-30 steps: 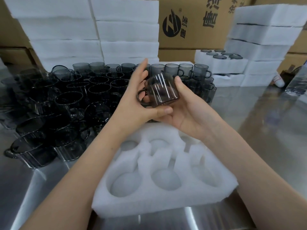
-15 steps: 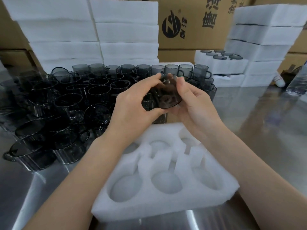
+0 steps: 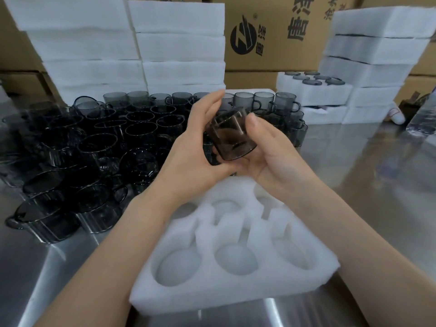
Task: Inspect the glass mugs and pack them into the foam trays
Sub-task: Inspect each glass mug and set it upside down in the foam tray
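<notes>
One dark glass mug (image 3: 232, 135) is gripped between the curled left hand (image 3: 188, 152) and the cupping right hand (image 3: 273, 156), above the foam tray (image 3: 236, 296). Its axis leans, with one end facing the right palm.

Just one cam, head-worn and wide-angle. It looks forward and down across the table (image 3: 382, 190), really close over the left hand (image 3: 188, 152) and right hand (image 3: 280, 159), with cardboard boxes (image 3: 283, 31) past the far edge.
</notes>
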Action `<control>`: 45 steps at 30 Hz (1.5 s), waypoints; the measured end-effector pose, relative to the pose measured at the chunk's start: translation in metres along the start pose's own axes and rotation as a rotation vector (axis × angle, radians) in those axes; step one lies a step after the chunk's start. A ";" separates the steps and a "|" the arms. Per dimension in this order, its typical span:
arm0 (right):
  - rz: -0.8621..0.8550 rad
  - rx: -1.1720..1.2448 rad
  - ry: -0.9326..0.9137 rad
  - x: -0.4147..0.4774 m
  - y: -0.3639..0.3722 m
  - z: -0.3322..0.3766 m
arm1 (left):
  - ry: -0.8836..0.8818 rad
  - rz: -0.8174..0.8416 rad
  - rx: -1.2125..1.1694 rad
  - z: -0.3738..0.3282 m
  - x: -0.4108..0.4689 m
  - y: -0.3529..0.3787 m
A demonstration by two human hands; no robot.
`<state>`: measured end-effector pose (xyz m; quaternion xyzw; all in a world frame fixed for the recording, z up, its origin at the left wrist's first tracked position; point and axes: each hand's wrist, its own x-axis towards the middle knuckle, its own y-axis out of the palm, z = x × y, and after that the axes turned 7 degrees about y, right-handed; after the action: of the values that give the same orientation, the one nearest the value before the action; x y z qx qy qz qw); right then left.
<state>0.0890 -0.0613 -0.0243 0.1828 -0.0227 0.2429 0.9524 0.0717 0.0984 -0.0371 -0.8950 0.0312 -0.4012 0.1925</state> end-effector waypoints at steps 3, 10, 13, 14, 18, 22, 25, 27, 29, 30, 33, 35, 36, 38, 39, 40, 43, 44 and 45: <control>-0.069 -0.008 -0.066 0.000 -0.002 -0.003 | 0.007 0.008 0.087 -0.003 0.000 0.000; -0.130 -0.061 -0.148 -0.003 0.000 -0.003 | 0.108 -0.007 0.243 -0.013 -0.003 0.001; -0.200 -0.081 -0.163 -0.002 0.000 -0.002 | 0.130 0.001 0.286 -0.016 -0.005 0.002; -0.221 -0.085 -0.168 -0.002 0.000 -0.002 | 0.134 0.005 0.282 -0.016 -0.005 0.002; -0.254 -0.118 -0.203 -0.003 0.001 -0.002 | 0.124 -0.016 0.266 -0.014 -0.003 0.002; -0.226 -0.044 -0.154 -0.001 -0.001 -0.001 | 0.085 -0.053 0.123 -0.010 -0.003 0.000; -0.131 0.047 -0.105 0.000 -0.005 0.001 | 0.096 -0.033 0.120 -0.004 -0.002 -0.002; -0.057 0.046 -0.099 0.002 -0.006 -0.001 | 0.087 -0.027 0.094 -0.003 -0.002 -0.002; 0.022 0.068 -0.084 0.003 -0.007 -0.002 | 0.035 -0.018 0.018 -0.002 -0.003 -0.002; 0.046 0.078 -0.071 0.003 -0.008 -0.002 | -0.002 -0.006 -0.029 -0.003 -0.003 -0.002; 0.073 0.048 -0.033 0.002 -0.010 -0.002 | -0.081 0.033 -0.105 -0.002 -0.004 -0.002; 0.096 -0.004 -0.036 0.001 -0.009 -0.005 | -0.108 0.051 -0.119 -0.002 -0.004 -0.002; 0.097 -0.030 -0.057 0.001 -0.009 -0.006 | -0.114 0.050 -0.123 -0.002 -0.003 -0.002; 0.068 -0.068 -0.110 0.000 -0.008 -0.007 | -0.101 0.018 -0.128 -0.004 -0.003 -0.001; 0.043 -0.084 -0.132 0.000 -0.008 -0.007 | -0.078 -0.001 -0.123 -0.005 -0.003 0.000; 0.017 -0.095 -0.143 0.000 -0.008 -0.006 | -0.047 -0.014 -0.107 -0.006 -0.003 0.000; -0.065 -0.105 -0.146 0.001 -0.008 -0.005 | -0.005 -0.022 -0.080 -0.006 -0.003 0.001; -0.104 -0.112 -0.144 0.001 -0.008 -0.005 | -0.013 -0.016 -0.094 -0.005 -0.003 0.001; -0.139 -0.123 -0.144 0.001 -0.008 -0.005 | -0.023 -0.009 -0.107 -0.004 -0.003 0.001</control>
<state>0.0937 -0.0656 -0.0316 0.1422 -0.0932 0.1605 0.9723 0.0671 0.0963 -0.0371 -0.9088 0.0465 -0.3894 0.1428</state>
